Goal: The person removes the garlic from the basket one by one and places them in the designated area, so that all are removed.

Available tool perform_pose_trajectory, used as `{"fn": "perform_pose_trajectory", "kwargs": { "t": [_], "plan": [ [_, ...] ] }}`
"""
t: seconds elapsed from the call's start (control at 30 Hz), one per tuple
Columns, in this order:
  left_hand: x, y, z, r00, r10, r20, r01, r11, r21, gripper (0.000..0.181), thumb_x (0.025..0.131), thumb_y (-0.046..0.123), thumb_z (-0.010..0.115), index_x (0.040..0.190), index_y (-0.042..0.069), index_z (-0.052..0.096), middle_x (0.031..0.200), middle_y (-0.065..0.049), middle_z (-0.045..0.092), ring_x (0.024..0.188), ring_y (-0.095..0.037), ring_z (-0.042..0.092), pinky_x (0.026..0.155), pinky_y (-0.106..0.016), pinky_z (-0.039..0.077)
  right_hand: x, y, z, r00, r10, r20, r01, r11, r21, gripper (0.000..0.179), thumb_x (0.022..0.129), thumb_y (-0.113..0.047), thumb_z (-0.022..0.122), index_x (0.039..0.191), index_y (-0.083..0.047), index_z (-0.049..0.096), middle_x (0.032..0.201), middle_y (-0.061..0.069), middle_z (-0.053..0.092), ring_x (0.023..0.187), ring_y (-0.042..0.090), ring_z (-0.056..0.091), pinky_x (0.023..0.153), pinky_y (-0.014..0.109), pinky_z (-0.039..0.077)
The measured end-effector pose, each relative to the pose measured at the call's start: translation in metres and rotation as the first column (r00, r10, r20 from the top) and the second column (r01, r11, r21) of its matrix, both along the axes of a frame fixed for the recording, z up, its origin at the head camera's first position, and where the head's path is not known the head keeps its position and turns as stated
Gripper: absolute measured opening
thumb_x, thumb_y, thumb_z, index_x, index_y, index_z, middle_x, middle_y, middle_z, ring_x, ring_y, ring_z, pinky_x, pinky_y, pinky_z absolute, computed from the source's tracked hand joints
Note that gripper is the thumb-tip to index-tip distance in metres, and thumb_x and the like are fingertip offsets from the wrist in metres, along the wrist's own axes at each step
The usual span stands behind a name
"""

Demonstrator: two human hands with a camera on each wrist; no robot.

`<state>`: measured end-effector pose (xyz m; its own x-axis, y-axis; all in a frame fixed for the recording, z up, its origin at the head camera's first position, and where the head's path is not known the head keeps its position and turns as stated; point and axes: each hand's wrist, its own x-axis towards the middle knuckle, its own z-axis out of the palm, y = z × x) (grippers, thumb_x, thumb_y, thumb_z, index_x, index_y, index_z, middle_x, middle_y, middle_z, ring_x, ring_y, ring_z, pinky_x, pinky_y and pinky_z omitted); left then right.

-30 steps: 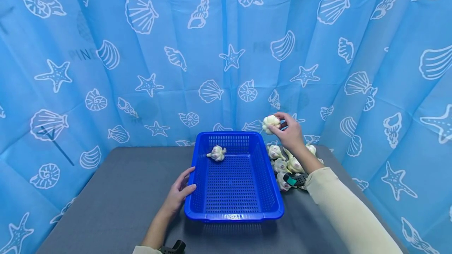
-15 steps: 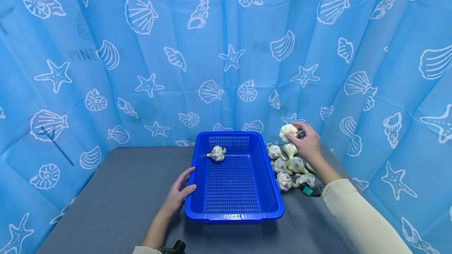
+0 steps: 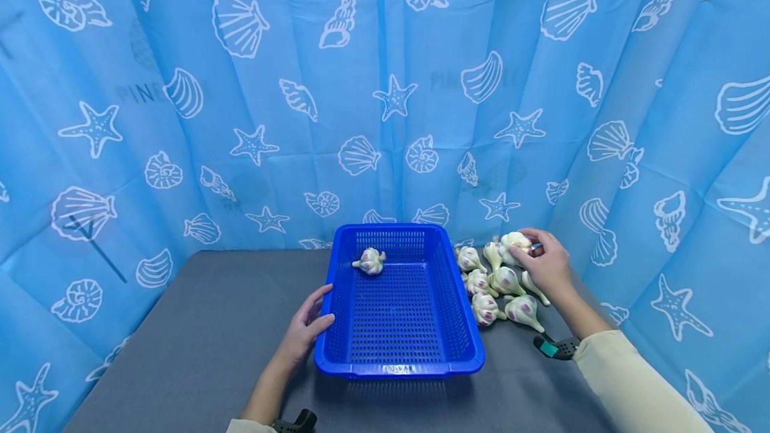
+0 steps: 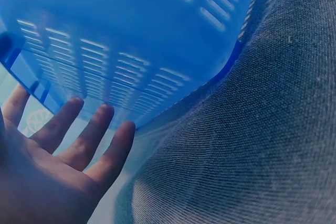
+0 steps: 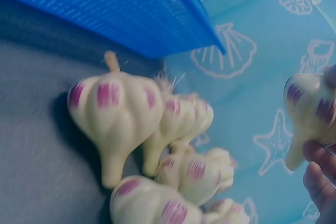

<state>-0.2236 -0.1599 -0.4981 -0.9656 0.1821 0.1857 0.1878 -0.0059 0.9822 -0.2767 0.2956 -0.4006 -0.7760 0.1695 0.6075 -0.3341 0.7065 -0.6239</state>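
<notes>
My right hand (image 3: 550, 264) pinches a white garlic bulb (image 3: 515, 246) at the back right, above the pile of garlic bulbs (image 3: 505, 280). In the right wrist view the held garlic bulb, marked with purple patches, shows at the right edge between fingers (image 5: 318, 179). My left hand (image 3: 301, 333) rests against the left side of a blue perforated plastic basket (image 3: 398, 369). Seen from the left wrist, its fingers (image 4: 97, 135) are extended along the basket's outer wall. Inside the basket, near its back left corner, lies one garlic bulb (image 3: 369, 261).
Basket and pile stand on a table with a grey cloth (image 3: 198, 339). The pile sits close against the basket's right side. Behind the table hangs a blue curtain (image 3: 361, 119) with white shell and starfish prints.
My right hand has moved to the right and down with the garlic bulb, from beside the basket's back corner to the far side of the pile. The left hand and basket have stayed put.
</notes>
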Motion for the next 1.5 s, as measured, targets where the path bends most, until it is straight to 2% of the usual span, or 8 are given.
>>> {"fn": "perform_pose_trajectory", "kwargs": {
  "t": [0.27,0.43,0.73,1.03,1.33,1.5],
  "plan": [
    [0.001,0.000,0.001,1.000,0.000,0.006,0.000,1.000,-0.006,0.055,0.096,0.021,0.057,0.148,0.023,0.040,0.150,-0.023,0.034,0.132,-0.048,0.037,0.096,-0.065,0.038,0.007,0.021,-0.023,0.999,-0.042,0.025,0.041,0.999,0.016,0.040,0.084,-0.016,0.076,0.117,0.003,0.063,0.097,0.018,0.058,0.075,0.023,0.054,0.060,0.014,0.038],
    [0.001,0.001,0.002,1.000,0.002,0.003,-0.002,1.000,-0.008,0.056,0.095,0.022,0.058,0.148,0.023,0.040,0.150,-0.022,0.035,0.132,-0.047,0.037,0.096,-0.066,0.038,0.013,0.034,-0.037,0.997,-0.071,0.041,0.071,0.997,0.005,0.040,0.082,-0.020,0.078,0.113,0.001,0.064,0.092,0.013,0.057,0.071,0.017,0.052,0.056,0.020,0.040],
    [0.001,0.000,0.001,1.000,0.001,-0.013,-0.001,1.000,-0.013,0.056,0.095,0.021,0.057,0.148,0.023,0.040,0.149,-0.022,0.037,0.131,-0.047,0.039,0.095,-0.065,0.039,0.025,0.057,-0.055,0.984,-0.138,0.110,0.130,0.989,0.077,0.040,0.084,-0.021,0.077,0.116,0.000,0.063,0.098,0.016,0.060,0.072,0.005,0.049,0.057,0.017,0.039],
    [-0.002,0.000,-0.001,1.000,-0.002,-0.005,0.002,1.000,-0.022,0.056,0.096,0.023,0.057,0.149,0.022,0.038,0.151,-0.022,0.034,0.132,-0.047,0.037,0.097,-0.065,0.037,0.040,0.072,-0.067,0.969,-0.139,0.204,0.118,0.986,0.115,0.046,0.088,-0.026,0.073,0.119,0.005,0.059,0.101,0.022,0.060,0.079,0.028,0.057,0.058,0.028,0.045],
    [-0.002,-0.001,-0.002,1.000,-0.005,-0.009,0.005,1.000,-0.007,0.056,0.096,0.021,0.056,0.149,0.022,0.038,0.150,-0.023,0.035,0.131,-0.047,0.038,0.097,-0.064,0.038,0.045,0.087,-0.077,0.921,-0.159,0.356,0.112,0.982,0.149,0.057,0.091,-0.038,0.067,0.123,0.008,0.053,0.107,0.029,0.059,0.091,0.041,0.059,0.069,0.047,0.047],
    [-0.002,-0.001,-0.002,1.000,-0.008,-0.002,0.008,1.000,0.004,0.056,0.095,0.021,0.056,0.149,0.022,0.039,0.149,-0.023,0.036,0.131,-0.047,0.039,0.096,-0.064,0.039,0.049,0.089,-0.077,0.899,-0.163,0.407,0.100,0.980,0.172,0.063,0.091,-0.042,0.066,0.123,0.010,0.052,0.106,0.030,0.059,0.092,0.043,0.058,0.069,0.049,0.046]
  ]
}}
